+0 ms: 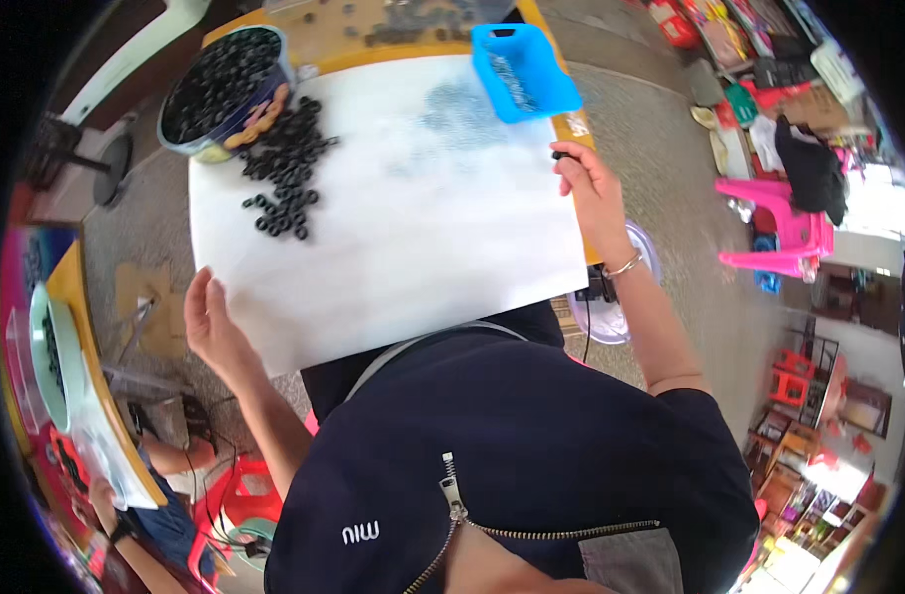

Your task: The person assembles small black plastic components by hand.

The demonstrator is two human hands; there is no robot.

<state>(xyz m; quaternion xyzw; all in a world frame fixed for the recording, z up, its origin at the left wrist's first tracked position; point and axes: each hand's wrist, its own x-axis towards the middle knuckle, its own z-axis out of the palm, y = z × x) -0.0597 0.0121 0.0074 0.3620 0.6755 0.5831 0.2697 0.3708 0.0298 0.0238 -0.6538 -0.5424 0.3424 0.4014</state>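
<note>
My left hand [210,322] rests against the near left edge of a white sheet [413,218] that covers the table, fingers apart and holding nothing. At the sheet's right edge, my right hand [583,178] pinches a small black ring [559,154] between thumb and fingers; a bracelet sits on that wrist. A pile of several black rings [289,163] lies on the sheet's far left part, spilling from a round tin [225,89] full of the same rings. A blue plastic basket [523,69] with small dark parts stands at the far right corner.
A wooden tabletop [373,30] with more dark pieces shows beyond the sheet. Pink plastic stools [784,228] stand on the floor to the right. Another table [71,346] with a bowl is at the left, and another person's arm [126,515] shows below it.
</note>
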